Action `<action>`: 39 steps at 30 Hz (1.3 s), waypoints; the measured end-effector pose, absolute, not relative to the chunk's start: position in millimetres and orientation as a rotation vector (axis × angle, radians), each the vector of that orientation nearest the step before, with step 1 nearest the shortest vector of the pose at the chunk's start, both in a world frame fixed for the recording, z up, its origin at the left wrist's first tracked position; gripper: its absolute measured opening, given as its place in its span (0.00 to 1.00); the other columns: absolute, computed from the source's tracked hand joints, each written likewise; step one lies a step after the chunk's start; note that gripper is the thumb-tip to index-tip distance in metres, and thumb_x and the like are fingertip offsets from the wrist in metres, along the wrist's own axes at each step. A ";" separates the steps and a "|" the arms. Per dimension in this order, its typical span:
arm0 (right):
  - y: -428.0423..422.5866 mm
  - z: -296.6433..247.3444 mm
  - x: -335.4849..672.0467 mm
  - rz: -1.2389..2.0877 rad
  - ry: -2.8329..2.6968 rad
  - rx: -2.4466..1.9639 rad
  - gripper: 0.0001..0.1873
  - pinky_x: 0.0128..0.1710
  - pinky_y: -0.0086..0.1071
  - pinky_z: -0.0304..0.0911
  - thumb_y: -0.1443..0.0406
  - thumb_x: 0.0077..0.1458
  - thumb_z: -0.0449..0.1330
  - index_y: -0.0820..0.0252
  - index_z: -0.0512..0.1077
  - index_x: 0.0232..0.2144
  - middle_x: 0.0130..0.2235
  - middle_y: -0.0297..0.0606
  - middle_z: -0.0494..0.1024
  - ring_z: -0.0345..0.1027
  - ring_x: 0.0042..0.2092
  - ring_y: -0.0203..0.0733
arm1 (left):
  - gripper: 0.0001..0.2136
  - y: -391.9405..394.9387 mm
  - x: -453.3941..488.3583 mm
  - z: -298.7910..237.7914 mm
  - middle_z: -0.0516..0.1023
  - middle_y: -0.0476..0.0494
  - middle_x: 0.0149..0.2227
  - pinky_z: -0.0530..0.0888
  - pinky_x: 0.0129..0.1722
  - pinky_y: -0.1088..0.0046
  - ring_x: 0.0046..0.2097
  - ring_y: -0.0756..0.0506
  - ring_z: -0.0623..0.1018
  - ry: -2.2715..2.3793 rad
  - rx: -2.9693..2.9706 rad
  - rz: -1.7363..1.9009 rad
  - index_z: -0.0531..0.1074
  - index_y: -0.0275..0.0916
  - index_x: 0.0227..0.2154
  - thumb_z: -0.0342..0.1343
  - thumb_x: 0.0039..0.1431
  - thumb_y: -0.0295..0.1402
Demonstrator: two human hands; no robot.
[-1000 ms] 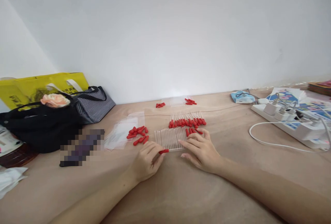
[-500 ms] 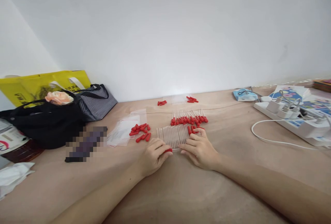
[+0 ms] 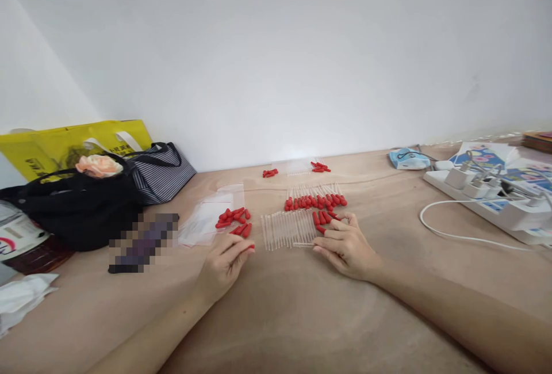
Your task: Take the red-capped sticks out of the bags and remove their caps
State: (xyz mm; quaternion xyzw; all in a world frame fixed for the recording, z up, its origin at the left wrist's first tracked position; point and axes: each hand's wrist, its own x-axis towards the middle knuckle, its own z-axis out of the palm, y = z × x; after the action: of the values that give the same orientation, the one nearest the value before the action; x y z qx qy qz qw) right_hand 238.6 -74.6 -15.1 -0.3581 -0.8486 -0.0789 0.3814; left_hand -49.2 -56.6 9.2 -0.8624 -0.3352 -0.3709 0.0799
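On the counter [image 3: 276, 316], the right hand [image 3: 350, 252] and left hand [image 3: 221, 264] flank a row of clear tubes [image 3: 282, 229]. The right grips a crosswise tube [image 3: 303, 244] at the row's near edge; the left pinches a red bulb [image 3: 252, 247].

pale grey-white wall [image 3: 276, 63] behind brown tabletop [image 3: 276, 316]

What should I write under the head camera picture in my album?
Left hand pinches a red piece, right hand holds a clear tube, and more clear tubes lie in a row.
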 end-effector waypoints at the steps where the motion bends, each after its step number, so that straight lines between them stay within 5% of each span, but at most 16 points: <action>1: -74.3 -15.4 237.8 -0.204 -2.161 -0.911 0.11 0.43 0.38 0.43 0.63 0.55 0.50 0.56 0.72 0.28 0.19 0.31 0.68 0.57 0.28 0.34 | 0.08 -53.4 -54.6 11.0 0.68 0.46 0.30 0.68 0.34 0.74 0.32 0.50 0.69 -1.083 -2.506 -1.142 0.70 0.39 0.35 0.47 0.57 0.30; 11: -72.5 -17.2 232.7 -0.255 -2.097 -0.935 0.10 0.43 0.37 0.44 0.64 0.55 0.51 0.57 0.73 0.31 0.20 0.31 0.69 0.58 0.28 0.33 | 0.13 -16.1 -89.8 9.2 0.70 0.46 0.30 0.70 0.27 0.73 0.27 0.49 0.71 -1.737 -2.357 -0.901 0.69 0.35 0.38 0.48 0.52 0.37; 17: -71.7 -17.8 232.1 -0.291 -2.083 -0.930 0.10 0.42 0.37 0.44 0.64 0.54 0.51 0.56 0.73 0.31 0.18 0.31 0.68 0.58 0.27 0.33 | 0.10 -29.0 -75.6 16.0 0.72 0.43 0.33 0.70 0.34 0.71 0.34 0.47 0.72 -1.527 -2.262 -1.085 0.69 0.37 0.33 0.48 0.53 0.37; 22: -70.3 -18.1 214.6 -0.313 -2.071 -0.951 0.11 0.41 0.37 0.44 0.63 0.55 0.51 0.56 0.73 0.31 0.19 0.31 0.71 0.57 0.26 0.33 | 0.08 -56.7 -31.7 11.6 0.73 0.48 0.25 0.70 0.28 0.76 0.27 0.51 0.72 -1.489 -2.711 -1.159 0.69 0.38 0.29 0.49 0.54 0.36; 25: -70.7 -17.6 198.5 -0.319 -2.083 -0.905 0.11 0.40 0.37 0.43 0.63 0.54 0.51 0.55 0.73 0.32 0.20 0.30 0.71 0.55 0.26 0.33 | 0.12 -67.8 -3.8 3.3 0.74 0.48 0.26 0.72 0.26 0.76 0.27 0.50 0.74 -1.774 -2.885 -1.469 0.66 0.37 0.37 0.51 0.52 0.38; 30: -71.9 -15.8 184.2 -0.293 -2.102 -0.860 0.11 0.40 0.37 0.43 0.63 0.55 0.50 0.56 0.72 0.34 0.21 0.30 0.72 0.55 0.26 0.33 | 0.13 -68.6 15.0 -3.5 0.74 0.46 0.27 0.75 0.32 0.71 0.32 0.48 0.76 -2.092 -2.857 -1.958 0.65 0.36 0.33 0.52 0.50 0.41; 34: -73.1 -15.0 187.8 -0.288 -2.129 -0.873 0.12 0.41 0.38 0.43 0.59 0.54 0.51 0.56 0.71 0.37 0.24 0.32 0.72 0.57 0.29 0.34 | 0.06 -51.1 3.2 6.1 0.70 0.51 0.25 0.75 0.32 0.70 0.31 0.49 0.77 -2.221 -2.618 -2.201 0.58 0.38 0.34 0.44 0.57 0.35; 36: -74.0 -14.9 191.9 -0.288 -2.130 -0.879 0.12 0.41 0.38 0.44 0.59 0.53 0.52 0.56 0.71 0.36 0.24 0.32 0.72 0.58 0.29 0.34 | 0.02 -37.1 -5.4 15.4 0.66 0.54 0.23 0.75 0.29 0.71 0.27 0.50 0.77 -2.351 -2.574 -2.079 0.55 0.39 0.33 0.41 0.57 0.31; 39: -75.6 -14.9 199.5 -0.275 -2.121 -0.894 0.10 0.42 0.38 0.44 0.62 0.53 0.52 0.57 0.71 0.34 0.24 0.32 0.71 0.57 0.29 0.34 | 0.03 -16.0 -11.9 29.5 0.66 0.55 0.23 0.73 0.23 0.76 0.22 0.52 0.75 -2.531 -2.615 -1.376 0.55 0.40 0.35 0.42 0.57 0.29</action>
State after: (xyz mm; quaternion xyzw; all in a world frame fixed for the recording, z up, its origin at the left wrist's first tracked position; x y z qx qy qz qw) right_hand 199.5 -75.6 -14.9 -0.3533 -0.8386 -0.1086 0.4002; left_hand -11.9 -16.0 29.5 -0.6254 -0.6055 -0.3292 -0.3659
